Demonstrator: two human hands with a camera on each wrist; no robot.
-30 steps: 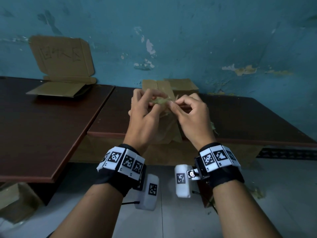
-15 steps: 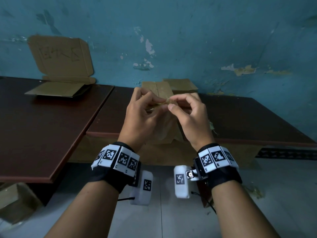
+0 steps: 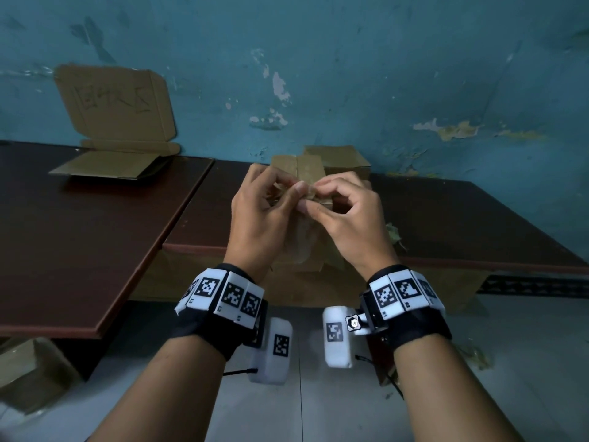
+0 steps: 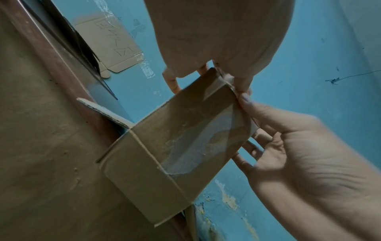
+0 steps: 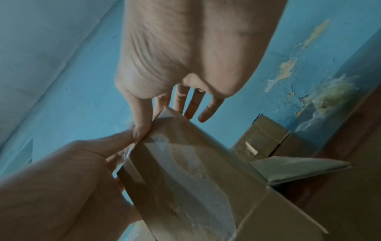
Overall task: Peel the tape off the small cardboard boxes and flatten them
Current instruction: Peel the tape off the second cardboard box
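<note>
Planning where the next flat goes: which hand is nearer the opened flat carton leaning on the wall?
Left. The left hand sits nearer the flat carton, which is far left; the right hand is farther right.

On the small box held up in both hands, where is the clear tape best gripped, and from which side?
Grip the tape at its lifted, crinkled end on the small box top corner, where both thumbs meet. Probably come from the left hand side, pinching thumb and forefinger, and peel down the panel: there the strip already stands off the cardboard. The right hand pinches that corner.
</note>
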